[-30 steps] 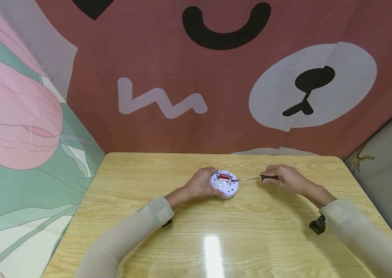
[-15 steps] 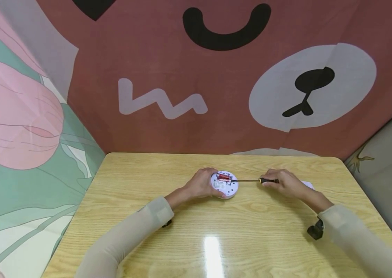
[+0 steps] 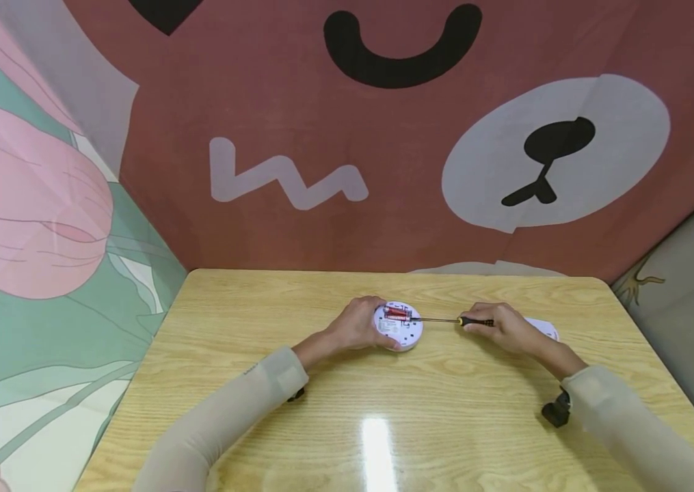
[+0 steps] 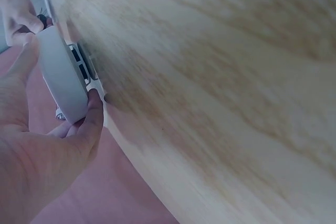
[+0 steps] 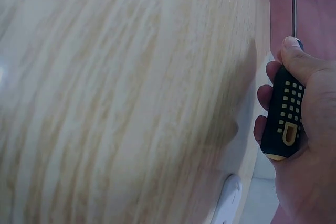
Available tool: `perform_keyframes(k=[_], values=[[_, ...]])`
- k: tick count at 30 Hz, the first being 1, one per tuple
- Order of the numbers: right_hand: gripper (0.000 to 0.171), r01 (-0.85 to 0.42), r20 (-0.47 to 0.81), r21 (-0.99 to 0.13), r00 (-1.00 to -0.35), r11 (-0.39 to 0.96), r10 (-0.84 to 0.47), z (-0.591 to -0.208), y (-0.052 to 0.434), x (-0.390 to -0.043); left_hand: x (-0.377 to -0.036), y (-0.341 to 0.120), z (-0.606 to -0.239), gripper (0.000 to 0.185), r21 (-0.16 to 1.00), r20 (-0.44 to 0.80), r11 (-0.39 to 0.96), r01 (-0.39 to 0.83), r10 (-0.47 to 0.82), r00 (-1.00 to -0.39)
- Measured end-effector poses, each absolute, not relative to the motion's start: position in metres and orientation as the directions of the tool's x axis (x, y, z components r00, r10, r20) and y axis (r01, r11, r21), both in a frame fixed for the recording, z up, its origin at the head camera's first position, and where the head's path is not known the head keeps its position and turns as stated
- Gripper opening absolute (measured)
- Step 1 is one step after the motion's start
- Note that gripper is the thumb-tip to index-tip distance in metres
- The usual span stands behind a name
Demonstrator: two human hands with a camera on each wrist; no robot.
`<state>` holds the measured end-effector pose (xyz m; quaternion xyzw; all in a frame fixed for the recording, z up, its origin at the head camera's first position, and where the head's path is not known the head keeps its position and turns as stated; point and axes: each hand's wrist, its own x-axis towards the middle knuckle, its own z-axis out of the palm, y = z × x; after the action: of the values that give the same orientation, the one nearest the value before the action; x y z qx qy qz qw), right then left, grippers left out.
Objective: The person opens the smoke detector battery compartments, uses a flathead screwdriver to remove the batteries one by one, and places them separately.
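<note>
In the head view my left hand grips a round white device by its left edge. Red batteries lie in the upper part of its face; the device resembles a smoke alarm. My right hand holds a screwdriver by its black and yellow handle. The slim shaft points left, its tip at the batteries' right end. From the left wrist view, thumb and fingers hold the rim of the device, whose face is turned away. The right wrist view shows fingers curled round the screwdriver handle.
A flat white piece lies on the wooden table just behind my right hand, partly hidden by it. A printed cloth backdrop rises at the table's far edge, with more cloth at both sides.
My right hand has moved slightly down and towards me, bringing the screwdriver nearly level. The white piece behind it has come into view. My left hand and the device stay in place.
</note>
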<state>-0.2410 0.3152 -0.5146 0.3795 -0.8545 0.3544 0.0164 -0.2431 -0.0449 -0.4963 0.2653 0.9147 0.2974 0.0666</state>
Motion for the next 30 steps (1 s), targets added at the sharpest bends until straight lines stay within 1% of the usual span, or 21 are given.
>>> perform_keyframes(k=[5, 10, 22, 30], values=[[0.028, -0.654, 0.300, -0.618, -0.709, 0.436, -0.638, -0.5179, 0.3156, -0.2412, -0.2435, -0.0445, -0.4961, 0.092, 0.573, 0.033, 0.686, 0.448, 0.526, -0.850], [0.027, -0.663, 0.319, -0.634, -0.693, 0.397, -0.647, -0.5204, 0.3145, -0.2406, -0.2434, -0.0450, -0.4959, 0.092, 0.578, 0.027, 0.686, 0.442, 0.525, -0.851], [0.030, -0.635, 0.282, -0.639, -0.718, 0.434, -0.636, -0.5193, 0.3145, -0.2401, -0.2447, -0.0447, -0.4956, 0.094, 0.572, 0.017, 0.694, 0.437, 0.523, -0.852], [0.031, -0.638, 0.288, -0.640, -0.716, 0.429, -0.636, -0.5220, 0.3162, -0.2410, -0.2449, -0.0447, -0.4954, 0.094, 0.573, 0.018, 0.690, 0.442, 0.529, -0.848]])
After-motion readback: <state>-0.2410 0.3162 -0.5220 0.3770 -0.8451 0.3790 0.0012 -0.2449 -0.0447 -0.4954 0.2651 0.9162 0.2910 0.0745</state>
